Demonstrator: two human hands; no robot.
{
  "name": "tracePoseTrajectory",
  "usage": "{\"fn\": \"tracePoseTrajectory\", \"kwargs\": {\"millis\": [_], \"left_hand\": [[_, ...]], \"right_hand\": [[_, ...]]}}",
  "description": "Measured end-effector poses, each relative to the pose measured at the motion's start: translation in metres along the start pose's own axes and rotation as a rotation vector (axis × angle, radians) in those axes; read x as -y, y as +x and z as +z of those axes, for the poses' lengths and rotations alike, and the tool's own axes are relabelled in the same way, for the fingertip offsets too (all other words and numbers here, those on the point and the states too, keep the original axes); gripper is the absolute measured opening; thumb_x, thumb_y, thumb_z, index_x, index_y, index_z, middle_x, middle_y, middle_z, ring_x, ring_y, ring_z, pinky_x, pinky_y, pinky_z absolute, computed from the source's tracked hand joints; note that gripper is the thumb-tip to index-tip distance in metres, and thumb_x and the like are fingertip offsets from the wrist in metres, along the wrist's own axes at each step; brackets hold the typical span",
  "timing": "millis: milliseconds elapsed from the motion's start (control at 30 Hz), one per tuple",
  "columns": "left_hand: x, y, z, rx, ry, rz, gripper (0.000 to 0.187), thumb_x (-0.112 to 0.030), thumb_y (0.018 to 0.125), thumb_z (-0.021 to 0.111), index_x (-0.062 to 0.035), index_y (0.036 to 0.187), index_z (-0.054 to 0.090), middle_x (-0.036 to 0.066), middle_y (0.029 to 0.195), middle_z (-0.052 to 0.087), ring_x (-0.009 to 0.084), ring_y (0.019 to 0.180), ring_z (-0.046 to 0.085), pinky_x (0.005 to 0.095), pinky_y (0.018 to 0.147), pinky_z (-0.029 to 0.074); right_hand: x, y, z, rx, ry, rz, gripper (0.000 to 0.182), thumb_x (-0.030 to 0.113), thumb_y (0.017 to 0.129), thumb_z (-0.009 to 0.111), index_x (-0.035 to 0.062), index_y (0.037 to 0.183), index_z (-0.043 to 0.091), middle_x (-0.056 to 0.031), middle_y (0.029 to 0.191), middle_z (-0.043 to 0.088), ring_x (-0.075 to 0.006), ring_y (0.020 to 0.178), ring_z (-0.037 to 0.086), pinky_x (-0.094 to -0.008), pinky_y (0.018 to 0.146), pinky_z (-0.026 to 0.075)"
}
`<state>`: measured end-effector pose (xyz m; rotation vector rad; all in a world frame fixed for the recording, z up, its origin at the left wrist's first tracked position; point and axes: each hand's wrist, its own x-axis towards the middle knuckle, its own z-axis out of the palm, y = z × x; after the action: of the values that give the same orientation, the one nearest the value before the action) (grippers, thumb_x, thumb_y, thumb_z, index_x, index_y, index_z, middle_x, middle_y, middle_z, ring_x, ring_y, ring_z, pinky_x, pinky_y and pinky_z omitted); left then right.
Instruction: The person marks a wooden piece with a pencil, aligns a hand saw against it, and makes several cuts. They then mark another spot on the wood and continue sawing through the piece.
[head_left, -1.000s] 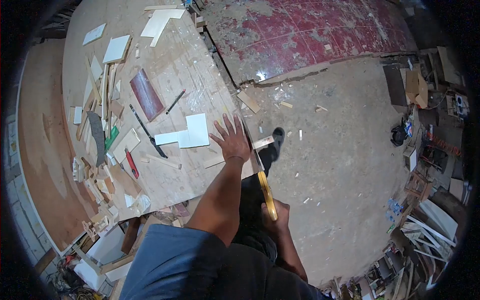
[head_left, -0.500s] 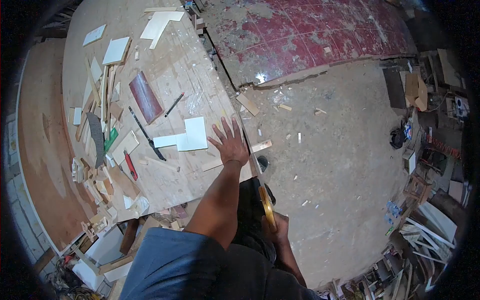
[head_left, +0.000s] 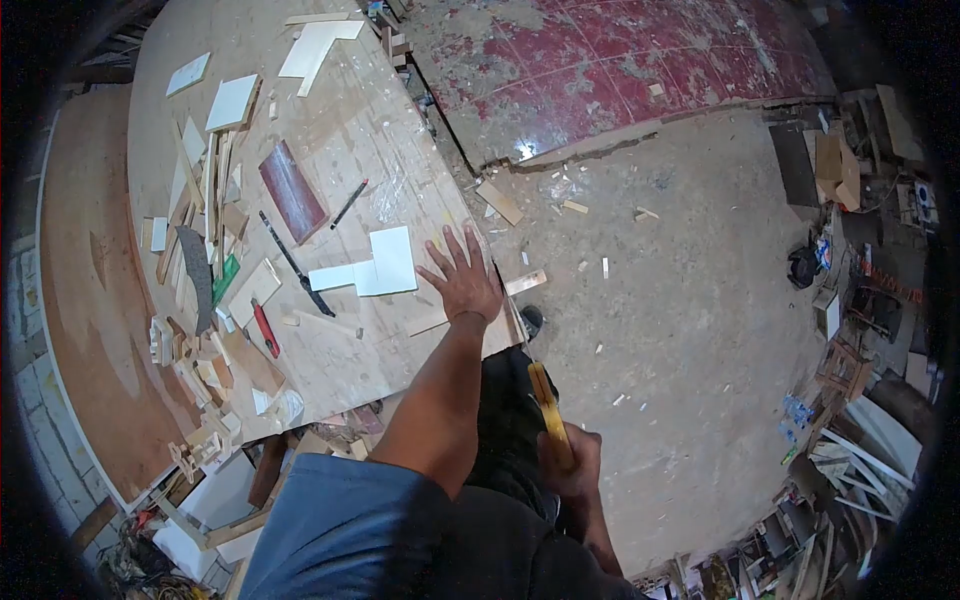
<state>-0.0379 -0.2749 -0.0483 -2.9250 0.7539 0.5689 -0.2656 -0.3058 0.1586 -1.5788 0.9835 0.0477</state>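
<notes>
My left hand lies flat with spread fingers near the table's right edge, pressing on a narrow wood strip. One end of the strip juts past the edge; the middle is hidden under the hand. Lower right, my right hand is wrapped round the yellow handle of a handsaw. Its thin blade shows almost edge-on, beside the table edge by the strip. Left of my left hand sits a white L-shaped piece. A black-handled tool, a pencil-like stick and a red utility knife lie farther left.
A dark red-brown board rests on the wooden table. Wood offcuts pile along its left side. Scraps such as a small block litter the concrete floor. More timber and clutter line the right.
My right hand has pulled the saw slightly down and to the right, away from the table edge. My left hand stays pressed on the strip; the view has shifted slightly.
</notes>
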Motion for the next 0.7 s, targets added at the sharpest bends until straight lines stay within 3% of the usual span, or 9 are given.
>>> {"fn": "tracePoseTrajectory", "kwargs": {"millis": [133,200,267,333,567,633,700], "left_hand": [[-0.002,0.0,-0.004,0.014,0.002,0.003,0.091,-0.033,0.09,0.057,-0.0104,0.158,0.001,0.023,0.162,-0.003,0.0542,0.145,-0.002,0.0757,0.109,0.003],[-0.003,0.001,-0.006,0.09,0.086,-0.036,0.092,-0.031,0.088,0.059,-0.0106,0.158,0.003,0.023,0.162,-0.003,0.0539,0.146,-0.003,0.0758,0.109,0.003],[-0.003,0.0,-0.008,0.07,0.049,-0.029,0.093,-0.029,0.087,0.06,-0.0108,0.158,0.003,0.023,0.162,-0.003,0.054,0.145,-0.003,0.0761,0.108,0.003],[-0.002,-0.002,-0.007,0.055,0.02,-0.026,0.094,-0.028,0.086,0.061,-0.0109,0.158,0.003,0.023,0.162,-0.003,0.0541,0.145,-0.003,0.0764,0.108,0.003],[-0.004,-0.003,-0.006,0.034,0.026,-0.002,0.092,-0.025,0.087,0.06,-0.0091,0.158,0.004,0.024,0.162,-0.005,0.0552,0.145,-0.003,0.0772,0.107,0.002],[-0.004,0.0,-0.007,0.064,0.058,-0.013,0.092,-0.025,0.087,0.06,-0.009,0.158,0.004,0.025,0.162,-0.005,0.0553,0.145,-0.004,0.0772,0.107,0.002],[-0.004,-0.001,-0.002,0.05,0.058,-0.016,0.091,-0.025,0.087,0.059,-0.0088,0.158,0.004,0.025,0.161,-0.005,0.0554,0.145,-0.004,0.0772,0.107,0.002]], "right_hand": [[-0.024,-0.009,0.006,0.015,0.028,0.033,0.016,0.007,0.082,0.068,0.0035,0.073,0.055,-0.0142,0.062,0.055,-0.0302,0.052,0.057,-0.0355,0.052,0.046],[-0.067,-0.019,0.016,0.004,-0.07,-0.146,0.016,0.006,0.081,0.068,0.0034,0.073,0.055,-0.0136,0.061,0.053,-0.0302,0.052,0.057,-0.0356,0.052,0.046],[-0.11,-0.021,0.025,-0.005,-0.079,-0.165,0.017,0.006,0.079,0.069,0.0046,0.071,0.055,-0.0119,0.061,0.053,-0.0296,0.053,0.057,-0.0367,0.052,0.046],[-0.142,-0.021,0.029,-0.051,-0.042,-0.328,0.017,0.005,0.076,0.069,0.0071,0.069,0.054,-0.0103,0.061,0.054,-0.029,0.054,0.058,-0.0371,0.052,0.047],[-0.158,-0.015,0.027,-0.027,0.085,-0.4,0.014,0.007,0.073,0.071,0.0084,0.07,0.058,-0.0079,0.059,0.054,-0.0261,0.051,0.058,-0.0352,0.05,0.047],[-0.171,-0.012,0.033,-0.13,0.113,-0.483,0.021,0.006,0.074,0.066,0.008,0.063,0.048,-0.0072,0.056,0.046,-0.0228,0.046,0.049,-0.032,0.048,0.039],[-0.175,-0.016,0.033,-0.04,0.206,-0.366,0.021,0.006,0.074,0.066,0.0082,0.063,0.049,-0.0072,0.056,0.047,-0.0226,0.047,0.05,-0.032,0.048,0.039]]}}
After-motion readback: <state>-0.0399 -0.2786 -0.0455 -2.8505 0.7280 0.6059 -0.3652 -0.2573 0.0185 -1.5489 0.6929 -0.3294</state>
